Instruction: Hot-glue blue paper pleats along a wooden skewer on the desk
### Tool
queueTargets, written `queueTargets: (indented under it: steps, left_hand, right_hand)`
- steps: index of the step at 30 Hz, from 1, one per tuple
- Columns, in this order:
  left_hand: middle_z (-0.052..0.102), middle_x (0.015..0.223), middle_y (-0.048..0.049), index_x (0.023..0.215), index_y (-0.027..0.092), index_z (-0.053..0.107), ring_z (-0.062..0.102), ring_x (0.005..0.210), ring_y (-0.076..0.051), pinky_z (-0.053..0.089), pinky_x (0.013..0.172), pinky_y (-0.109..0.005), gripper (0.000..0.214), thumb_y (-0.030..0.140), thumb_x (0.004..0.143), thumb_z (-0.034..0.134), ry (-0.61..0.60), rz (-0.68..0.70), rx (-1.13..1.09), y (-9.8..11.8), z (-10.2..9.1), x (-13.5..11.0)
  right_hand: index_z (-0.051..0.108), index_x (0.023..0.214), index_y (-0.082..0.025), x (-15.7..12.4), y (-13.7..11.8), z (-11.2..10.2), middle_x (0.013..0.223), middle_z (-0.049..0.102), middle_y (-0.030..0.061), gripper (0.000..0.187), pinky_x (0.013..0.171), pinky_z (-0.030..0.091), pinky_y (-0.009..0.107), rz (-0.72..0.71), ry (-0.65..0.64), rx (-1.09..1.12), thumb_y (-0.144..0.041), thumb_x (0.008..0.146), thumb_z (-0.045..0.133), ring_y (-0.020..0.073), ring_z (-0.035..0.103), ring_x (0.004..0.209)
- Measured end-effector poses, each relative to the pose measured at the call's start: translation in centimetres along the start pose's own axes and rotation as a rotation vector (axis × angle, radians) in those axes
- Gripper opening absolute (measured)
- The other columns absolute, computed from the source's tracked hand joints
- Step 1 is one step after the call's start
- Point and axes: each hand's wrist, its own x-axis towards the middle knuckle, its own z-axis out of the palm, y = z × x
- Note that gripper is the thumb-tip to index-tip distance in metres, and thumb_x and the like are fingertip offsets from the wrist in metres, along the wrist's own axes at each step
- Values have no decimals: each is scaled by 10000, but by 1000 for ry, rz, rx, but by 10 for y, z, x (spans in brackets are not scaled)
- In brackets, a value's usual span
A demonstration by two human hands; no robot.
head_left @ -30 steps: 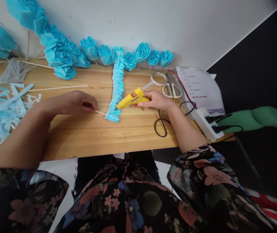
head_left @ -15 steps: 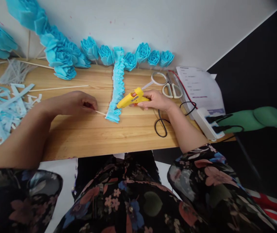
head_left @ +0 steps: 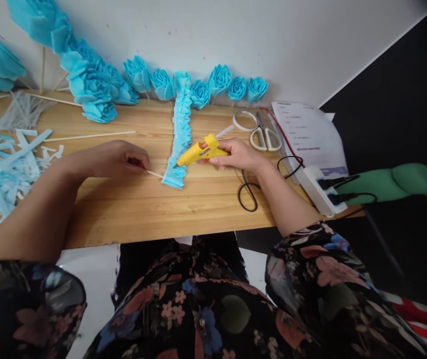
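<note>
My right hand (head_left: 238, 154) is closed round a yellow glue gun (head_left: 198, 152), whose nozzle points left at a long strip of folded blue paper petals (head_left: 180, 134) lying on the wooden table (head_left: 142, 204). My left hand (head_left: 118, 158) pinches a thin wooden stick (head_left: 155, 174); the stick's tip reaches the near end of the blue strip.
Blue paper roses (head_left: 219, 80) line the wall at the back. Blue paper scraps (head_left: 0, 169) pile up at the left. Another stick (head_left: 90, 135), scissors (head_left: 264, 135), a tape ring (head_left: 245, 120), printed sheets (head_left: 307, 132) and a white power strip (head_left: 318, 189) with black cords lie around.
The glue gun's nozzle has edged a little left and up along the blue strip. My left hand and the stick have stayed put.
</note>
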Motion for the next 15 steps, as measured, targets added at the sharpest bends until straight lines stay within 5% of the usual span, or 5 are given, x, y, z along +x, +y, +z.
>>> queueTargets:
  steps: [7, 15]
  left_hand:
    - [842, 925, -50, 972, 162, 841, 683, 819, -181, 486, 743, -236, 467, 561, 978, 599, -11, -24, 8, 3, 0, 0]
    - [850, 922, -43, 968, 176, 845, 700, 819, -178, 497, 743, -230, 453, 565, 982, 613, -6, -13, -2, 3, 0, 0]
  right_hand:
    - [839, 1179, -149, 0, 3, -7, 943, 831, 47, 456, 596, 456, 258, -78, 6, 48, -546, 964, 901, 108, 577, 650]
    - [861, 1215, -175, -2, -3, -8, 1100, 899, 79, 436, 609, 470, 264, 5, -58, -12, -522, 955, 909, 100, 555, 632]
